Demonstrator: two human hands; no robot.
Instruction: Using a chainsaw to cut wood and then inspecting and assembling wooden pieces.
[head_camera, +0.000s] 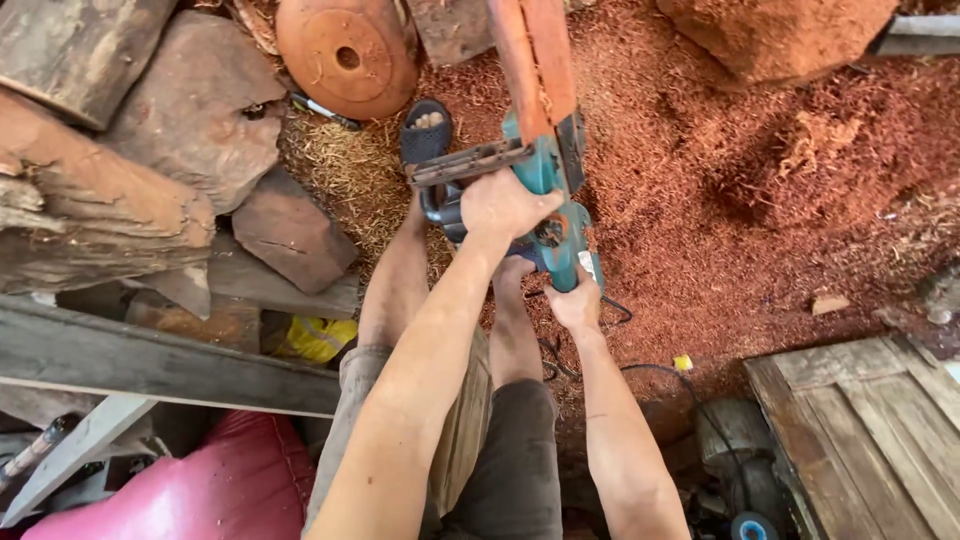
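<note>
I hold a teal electric chainsaw (550, 175) with an orange, sawdust-coated guide bar (535, 55) that points away from me toward the top of the view. My left hand (505, 205) grips the front handle on top of the saw. My right hand (577, 300) holds the rear handle at the near end. Below the saw my legs show, with a dark sandal (427, 132) on one foot. A black cord (610, 365) trails from the saw across the ground.
Red sawdust (760, 200) covers the ground. Rough wood blocks (150, 150) pile up at left, with a round wooden disc (345, 55) at top. A wooden pallet (865, 430) lies at lower right beside a motor (735, 450). A pink sack (200, 485) and planks (150, 365) are at lower left.
</note>
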